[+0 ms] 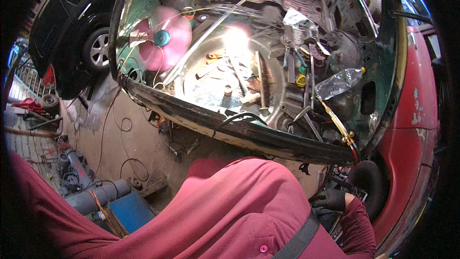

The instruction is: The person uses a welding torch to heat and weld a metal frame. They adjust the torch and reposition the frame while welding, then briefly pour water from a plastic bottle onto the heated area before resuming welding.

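My right hand (pixel 329 199), in a black glove, reaches down at the lower right, beside a dark tyre (pixel 371 182) and a cluttered heap of dark objects. My shirt hides part of the hand, so I cannot make out its fingers or anything in them. On the left, my red sleeve runs out toward the picture's edge, and my left hand is out of sight. Ahead lies the stripped trunk of a car. Across its rear sill (pixel 230 132) rests a brass gas torch (pixel 339 122) with hoses, near a clear plastic bottle (pixel 340 84).
Inside the trunk are a pink-bladed fan (pixel 167 38), a long-handled hammer (pixel 261 79), a metal rod (pixel 211 38) and several tools under bright light. A black car (pixel 79 29) stands at left. Grey cylinders (pixel 103 196) and a blue box (pixel 132 212) lie on the floor.
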The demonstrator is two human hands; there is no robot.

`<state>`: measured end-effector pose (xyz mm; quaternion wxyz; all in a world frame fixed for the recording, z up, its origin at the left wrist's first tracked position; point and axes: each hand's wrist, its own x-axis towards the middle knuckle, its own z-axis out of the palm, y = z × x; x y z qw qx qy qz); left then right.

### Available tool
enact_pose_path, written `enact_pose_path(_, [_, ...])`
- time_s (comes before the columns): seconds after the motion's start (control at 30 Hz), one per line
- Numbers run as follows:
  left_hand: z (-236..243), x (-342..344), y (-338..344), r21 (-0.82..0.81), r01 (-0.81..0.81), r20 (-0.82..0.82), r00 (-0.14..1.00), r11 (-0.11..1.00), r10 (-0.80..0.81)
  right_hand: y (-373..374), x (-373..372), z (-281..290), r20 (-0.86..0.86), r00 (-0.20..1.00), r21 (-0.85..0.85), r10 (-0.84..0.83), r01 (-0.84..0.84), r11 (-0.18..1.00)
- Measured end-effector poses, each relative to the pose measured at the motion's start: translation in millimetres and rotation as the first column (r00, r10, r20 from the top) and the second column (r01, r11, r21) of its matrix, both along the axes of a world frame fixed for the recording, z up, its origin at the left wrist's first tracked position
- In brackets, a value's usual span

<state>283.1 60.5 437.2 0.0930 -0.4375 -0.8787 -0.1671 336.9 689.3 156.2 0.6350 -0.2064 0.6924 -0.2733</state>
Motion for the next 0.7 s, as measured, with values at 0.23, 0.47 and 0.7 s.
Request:
enact_pose_path(0.23, [6.1,7.0,28.6,0.060,0.210,-0.043,0.977,0.976,-0.208,31.1,74.9,0.0,0.273,0.962,0.326,0.016,-0.108,0.939])
enact_pose_path(0.47, [8.2,-0.4,44.5,0.125,0.453,-0.028,0.891,0.882,-0.454,4.9,86.0,34.7,0.178,0.982,0.212,0.063,-0.101,0.972])
enact_pose_path(0.7, [-2.2,-14.7,42.7,0.169,0.597,-0.016,0.797,0.784,-0.604,28.8,115.8,-10.0,0.146,0.985,0.155,0.087,-0.110,0.982])
